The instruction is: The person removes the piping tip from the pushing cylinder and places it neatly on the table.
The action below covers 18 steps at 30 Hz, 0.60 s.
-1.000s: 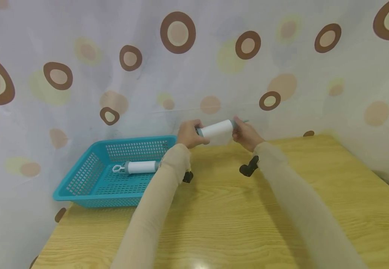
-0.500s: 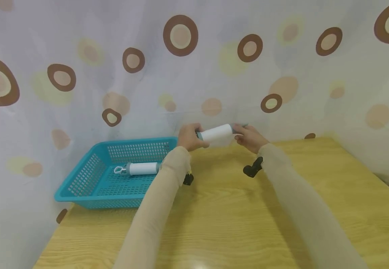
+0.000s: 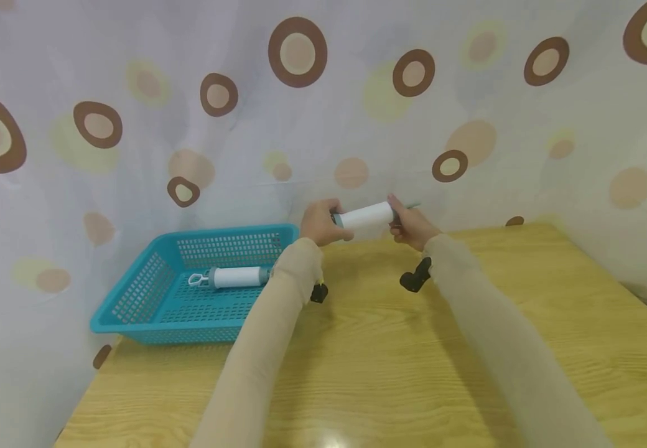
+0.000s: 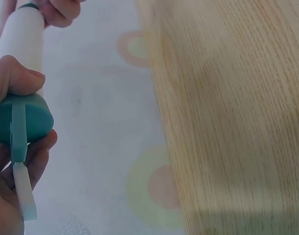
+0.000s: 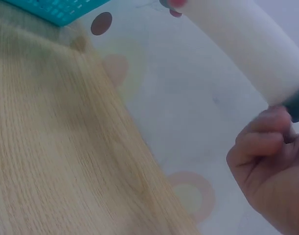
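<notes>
A white hand pump (image 3: 367, 216) with teal ends is held between both hands above the table's back edge, its right end slightly higher. My left hand (image 3: 321, 222) grips the teal collar at its left end; in the left wrist view the thumb lies over the white barrel, and a teal-and-white handle (image 4: 23, 191) sticks out toward the camera. The right hand (image 3: 411, 224) pinches the other teal end, where a thin greenish tip (image 3: 414, 205) pokes out past the fingers. A second hand pump (image 3: 238, 277) lies in the blue basket (image 3: 161, 333), its looped handle to the left.
The basket stands at the table's back left, close beside my left forearm. Behind the wooden table (image 3: 379, 373) hangs a light sheet (image 3: 346, 112) with brown and peach ovals. A dark wrist mount (image 3: 415, 277) hangs under the right sleeve.
My right hand's fingers have shifted on the pump's teal end, and the thin tip shows more than half a second ago. Left grip stays the same; the second pump has not moved.
</notes>
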Each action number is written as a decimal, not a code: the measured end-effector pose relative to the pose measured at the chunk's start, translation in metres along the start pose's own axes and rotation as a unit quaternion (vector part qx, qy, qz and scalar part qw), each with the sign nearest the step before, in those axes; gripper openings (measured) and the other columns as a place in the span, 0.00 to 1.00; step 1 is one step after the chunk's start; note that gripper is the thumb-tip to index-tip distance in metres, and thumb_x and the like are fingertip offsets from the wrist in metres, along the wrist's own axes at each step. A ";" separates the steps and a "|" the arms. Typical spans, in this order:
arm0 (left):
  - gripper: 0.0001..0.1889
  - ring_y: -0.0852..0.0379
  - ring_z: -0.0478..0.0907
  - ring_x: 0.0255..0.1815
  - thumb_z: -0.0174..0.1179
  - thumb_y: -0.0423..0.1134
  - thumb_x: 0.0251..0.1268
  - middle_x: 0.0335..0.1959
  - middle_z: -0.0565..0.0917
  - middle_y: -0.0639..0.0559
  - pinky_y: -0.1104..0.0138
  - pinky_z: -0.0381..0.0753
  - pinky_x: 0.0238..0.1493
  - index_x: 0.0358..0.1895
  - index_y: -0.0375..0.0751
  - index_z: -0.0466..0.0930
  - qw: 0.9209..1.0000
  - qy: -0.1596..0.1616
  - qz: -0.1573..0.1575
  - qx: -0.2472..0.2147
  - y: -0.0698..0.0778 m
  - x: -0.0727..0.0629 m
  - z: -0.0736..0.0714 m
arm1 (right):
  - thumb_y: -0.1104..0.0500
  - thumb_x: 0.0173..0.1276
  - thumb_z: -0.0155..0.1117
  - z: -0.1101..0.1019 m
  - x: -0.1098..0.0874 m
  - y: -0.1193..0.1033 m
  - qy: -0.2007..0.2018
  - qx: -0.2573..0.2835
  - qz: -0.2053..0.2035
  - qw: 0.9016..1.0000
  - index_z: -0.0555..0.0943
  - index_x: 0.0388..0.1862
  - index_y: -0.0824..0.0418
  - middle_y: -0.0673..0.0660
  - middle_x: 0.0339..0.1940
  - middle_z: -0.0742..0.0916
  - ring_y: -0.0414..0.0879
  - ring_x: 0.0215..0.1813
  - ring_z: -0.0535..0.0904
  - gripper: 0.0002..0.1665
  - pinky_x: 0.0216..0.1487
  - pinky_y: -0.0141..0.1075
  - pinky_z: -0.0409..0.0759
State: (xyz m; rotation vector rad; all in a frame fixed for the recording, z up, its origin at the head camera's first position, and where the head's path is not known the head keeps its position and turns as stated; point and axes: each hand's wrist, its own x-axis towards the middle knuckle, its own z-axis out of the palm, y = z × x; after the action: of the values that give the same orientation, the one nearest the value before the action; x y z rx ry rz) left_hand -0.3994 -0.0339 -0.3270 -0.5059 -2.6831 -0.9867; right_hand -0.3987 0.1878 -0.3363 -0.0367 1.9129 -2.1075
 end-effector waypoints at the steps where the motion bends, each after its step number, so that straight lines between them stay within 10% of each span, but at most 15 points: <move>1: 0.15 0.55 0.75 0.31 0.75 0.38 0.38 0.32 0.84 0.50 0.64 0.77 0.38 0.32 0.44 0.80 1.000 0.000 -0.001 -0.001 0.000 0.000 0.000 | 0.37 0.73 0.43 0.000 0.000 0.000 -0.002 -0.002 -0.004 1.000 0.64 0.47 0.59 0.49 0.21 0.67 0.36 0.18 0.59 0.26 0.21 0.27 0.59; 11: 0.15 0.55 0.74 0.30 0.75 0.38 0.39 0.32 0.84 0.48 0.64 0.76 0.35 0.31 0.41 0.79 1.000 -0.003 -0.006 -0.015 0.000 -0.004 -0.004 | 0.50 0.76 0.48 -0.007 -0.002 0.003 -0.079 0.074 -0.063 0.992 0.67 0.45 0.57 0.47 0.23 0.63 0.37 0.21 0.56 0.12 0.23 0.25 0.57; 18: 0.15 0.55 0.76 0.31 0.75 0.38 0.39 0.33 0.84 0.49 0.64 0.78 0.36 0.31 0.42 0.79 1.000 -0.001 -0.007 -0.018 -0.004 -0.001 -0.002 | 0.42 0.73 0.49 -0.005 0.001 0.004 -0.060 0.143 -0.042 0.987 0.63 0.50 0.58 0.51 0.30 0.66 0.38 0.23 0.60 0.21 0.23 0.26 0.61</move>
State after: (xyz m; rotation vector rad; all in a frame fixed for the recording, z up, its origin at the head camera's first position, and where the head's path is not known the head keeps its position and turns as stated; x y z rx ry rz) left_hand -0.3995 -0.0383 -0.3287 -0.4960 -2.6792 -1.0403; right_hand -0.3998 0.1925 -0.3414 -0.1824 1.5520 -2.3573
